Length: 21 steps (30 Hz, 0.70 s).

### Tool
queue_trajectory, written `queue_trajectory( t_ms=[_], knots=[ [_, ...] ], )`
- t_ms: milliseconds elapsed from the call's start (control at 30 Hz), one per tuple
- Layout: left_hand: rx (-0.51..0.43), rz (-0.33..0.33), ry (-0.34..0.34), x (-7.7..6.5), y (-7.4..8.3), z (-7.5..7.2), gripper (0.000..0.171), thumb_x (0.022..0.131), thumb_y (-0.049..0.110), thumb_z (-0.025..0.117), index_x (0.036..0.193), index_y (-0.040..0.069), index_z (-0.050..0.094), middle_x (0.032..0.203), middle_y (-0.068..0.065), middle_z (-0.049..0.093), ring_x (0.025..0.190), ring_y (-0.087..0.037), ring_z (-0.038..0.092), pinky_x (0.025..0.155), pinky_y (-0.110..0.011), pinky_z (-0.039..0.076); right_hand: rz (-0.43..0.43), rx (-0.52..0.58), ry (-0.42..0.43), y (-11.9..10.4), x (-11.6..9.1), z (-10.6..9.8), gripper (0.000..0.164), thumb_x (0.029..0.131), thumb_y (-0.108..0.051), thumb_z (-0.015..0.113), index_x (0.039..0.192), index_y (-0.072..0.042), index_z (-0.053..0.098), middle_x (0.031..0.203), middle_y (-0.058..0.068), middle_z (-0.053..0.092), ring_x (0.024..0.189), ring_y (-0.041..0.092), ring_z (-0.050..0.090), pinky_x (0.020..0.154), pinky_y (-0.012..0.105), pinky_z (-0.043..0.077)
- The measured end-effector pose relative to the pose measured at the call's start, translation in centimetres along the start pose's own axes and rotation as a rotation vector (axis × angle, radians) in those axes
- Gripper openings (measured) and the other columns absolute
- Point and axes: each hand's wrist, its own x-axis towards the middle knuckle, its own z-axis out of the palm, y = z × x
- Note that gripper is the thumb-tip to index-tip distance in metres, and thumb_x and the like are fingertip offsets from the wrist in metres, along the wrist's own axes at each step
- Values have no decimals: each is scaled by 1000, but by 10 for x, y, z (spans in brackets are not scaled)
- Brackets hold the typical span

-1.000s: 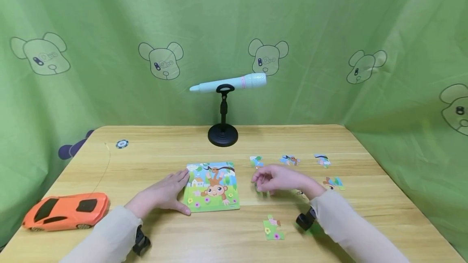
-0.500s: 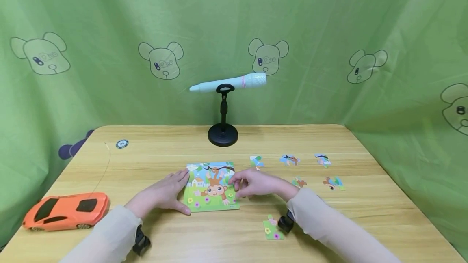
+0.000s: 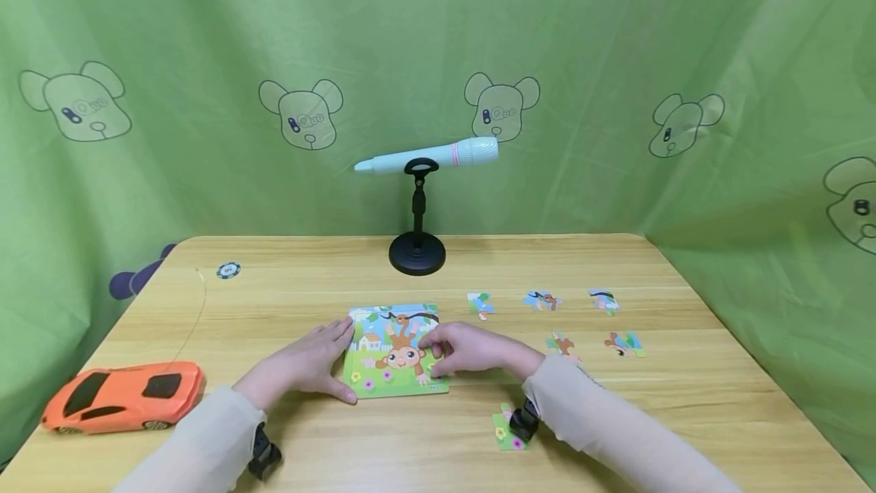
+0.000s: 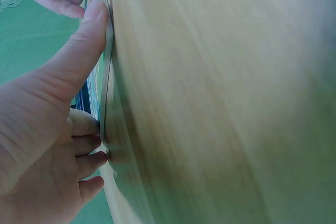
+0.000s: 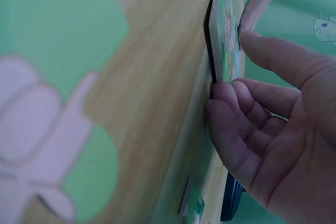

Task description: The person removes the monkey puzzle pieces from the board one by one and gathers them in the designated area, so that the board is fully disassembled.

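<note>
A square puzzle board (image 3: 383, 383) printed with a hanging monkey lies mid-table. My left hand (image 3: 311, 360) rests along its left side, fingers spread at the upper corner and thumb at the lower one. Over the board's right edge is my right hand (image 3: 465, 348), its thumb and curled fingers around a greenish puzzle piece that they mostly hide. In the right wrist view, the fingertips touch the board's edge. A loose flower puzzle piece (image 3: 503, 432) lies below the right wrist. Several others lie to the right, among them a leaf puzzle piece (image 3: 480, 303) and a branch puzzle piece (image 3: 604, 300).
An orange toy car (image 3: 126, 398) stands at the table's left. Behind the board, a black stand (image 3: 417, 252) carries a light-blue toy microphone (image 3: 431, 157). A round chip (image 3: 229, 270) lies at the back left. Green curtain (image 3: 582, 196) surrounds the table.
My right hand has moved left from the table beside the board onto its right edge, and the green piece beneath it left that spot. My left hand stays still.
</note>
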Motion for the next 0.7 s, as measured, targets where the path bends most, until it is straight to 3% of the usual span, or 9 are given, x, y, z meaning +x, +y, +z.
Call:
queue_trajectory(
  t_ms=[267, 700],
  knots=[
    [-4, 3, -3, -2, 0, 0, 112, 65, 59, 71, 140, -9, 24, 148, -23, 15, 136, -34, 14, 110, -45, 12, 10, -37, -4, -3, 0, -1, 36, 82, -13, 70, 115, -2, 62, 80, -3, 52, 67, 8, 43, 57, 21, 37],
    [-4, -7, -2, 0, 0, 0, 111, 66, 61, 69, 141, -8, 24, 149, -21, 14, 136, -33, 14, 110, -45, 12, 29, 85, 5, -1, 2, -2, 24, 84, 1, 60, 108, 0, 63, 74, -1, 51, 55, 7, 43, 50, 19, 37]
  ],
)
